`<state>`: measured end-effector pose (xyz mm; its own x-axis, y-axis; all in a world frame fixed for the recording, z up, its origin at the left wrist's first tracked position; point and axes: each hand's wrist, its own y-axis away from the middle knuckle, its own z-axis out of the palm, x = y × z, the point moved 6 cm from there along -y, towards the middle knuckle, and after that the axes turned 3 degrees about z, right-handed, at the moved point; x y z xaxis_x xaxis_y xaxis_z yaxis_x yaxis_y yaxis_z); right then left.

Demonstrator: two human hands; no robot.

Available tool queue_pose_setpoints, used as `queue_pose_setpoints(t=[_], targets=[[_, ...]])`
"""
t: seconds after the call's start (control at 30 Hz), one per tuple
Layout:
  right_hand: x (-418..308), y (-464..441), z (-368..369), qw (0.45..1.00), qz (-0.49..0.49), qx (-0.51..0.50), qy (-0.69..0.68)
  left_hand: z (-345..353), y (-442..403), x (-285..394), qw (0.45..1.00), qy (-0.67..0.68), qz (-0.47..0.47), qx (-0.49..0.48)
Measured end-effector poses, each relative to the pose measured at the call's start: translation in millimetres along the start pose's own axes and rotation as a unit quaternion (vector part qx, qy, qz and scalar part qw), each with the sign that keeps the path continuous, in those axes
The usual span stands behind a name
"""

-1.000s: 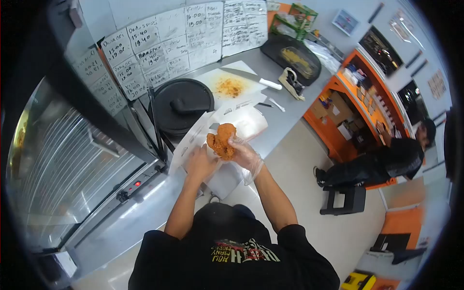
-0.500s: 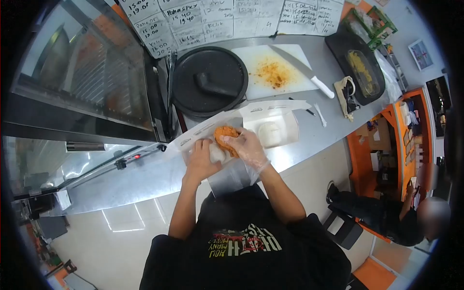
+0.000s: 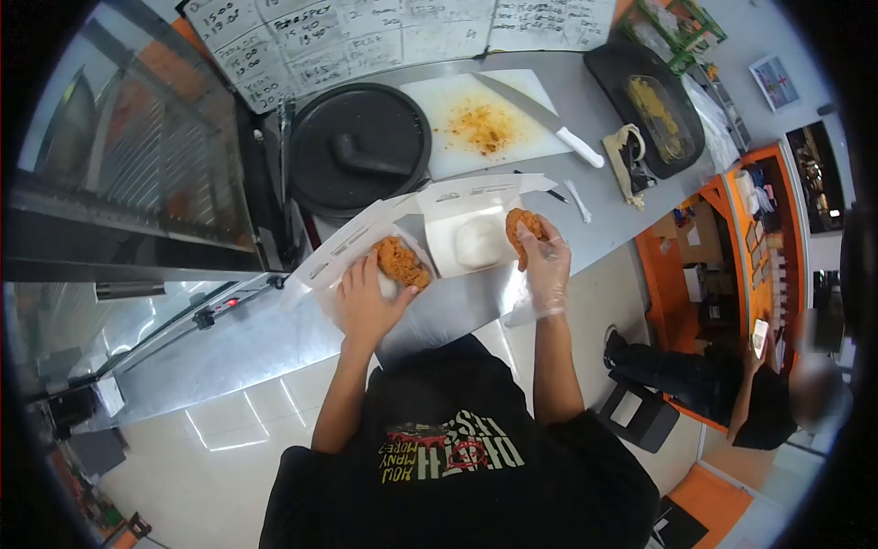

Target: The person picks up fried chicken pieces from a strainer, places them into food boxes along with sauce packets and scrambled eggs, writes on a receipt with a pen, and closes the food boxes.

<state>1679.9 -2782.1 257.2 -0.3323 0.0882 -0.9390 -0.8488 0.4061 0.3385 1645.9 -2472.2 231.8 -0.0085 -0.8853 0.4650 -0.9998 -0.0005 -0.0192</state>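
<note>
My right hand (image 3: 546, 256), in a clear plastic glove, grips a piece of fried chicken (image 3: 524, 234) just right of an open white box (image 3: 443, 256). Inside that box sits a white mound (image 3: 480, 242). My bare left hand (image 3: 368, 300) has its fingers apart on a second open box (image 3: 331, 261) to the left. Another piece of fried chicken (image 3: 401, 263) lies in this left box, beside my left fingers and thumb. Something white, partly hidden by the hand, shows beneath the chicken.
Behind the boxes are a round black lid (image 3: 352, 137), a stained white cutting board (image 3: 448, 137) and a white-handled knife (image 3: 580, 146). A glass cabinet (image 3: 165, 156) stands left. A black tray (image 3: 690, 101) is at the back right. Another person (image 3: 722, 389) stands right, holding a phone.
My right hand has moved right from the left box to beyond the right box with a piece of chicken. A second piece now shows in the left box. The camera view has shifted.
</note>
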Motion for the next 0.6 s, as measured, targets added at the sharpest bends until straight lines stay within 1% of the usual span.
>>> queue_pose_setpoints(t=[0.03,0.07,0.1,0.13,0.17,0.2,0.23,0.27,0.37,0.47,0.57,0.6], targets=[[2,-9,-5,0.991,-0.111,0.04,0.06,2,-1,1,1.0,0.0,0.002,0.002],[5,-15,-8,0.965,-0.218,0.078,0.12,3,-1,0,1.0,0.0,0.003,0.004],[1,-13,-6,0.923,-0.321,0.114,0.18,3,0,-1,1.0,-0.002,0.004,0.006],[-15,-6,3,0.893,-0.334,0.108,0.282,3,1,-2,1.0,0.0,0.001,-0.001],[-14,-2,15,0.849,-0.329,0.096,0.402,3,0,-1,1.0,-0.001,0.003,-0.007],[-10,2,28,0.792,-0.317,0.081,0.516,2,1,-1,1.0,-0.001,0.003,-0.013],[-5,3,34,0.722,-0.299,0.064,0.62,2,0,-2,1.0,-0.001,0.004,-0.017],[17,0,33,0.711,-0.301,0.03,0.635,1,-1,-3,1.0,0.009,0.011,-0.021],[9,13,22,0.76,-0.303,0.05,0.573,-1,0,-9,0.999,0.035,0.03,-0.024],[-2,17,-9,0.823,-0.395,0.087,0.399,-6,5,-9,0.998,0.041,0.053,-0.001],[-25,38,-29,0.829,-0.392,0.187,0.353,-17,10,-1,0.994,0.044,0.09,0.051],[-29,43,-30,0.847,-0.379,0.168,0.334,-22,12,5,0.99,0.048,0.108,0.071]])
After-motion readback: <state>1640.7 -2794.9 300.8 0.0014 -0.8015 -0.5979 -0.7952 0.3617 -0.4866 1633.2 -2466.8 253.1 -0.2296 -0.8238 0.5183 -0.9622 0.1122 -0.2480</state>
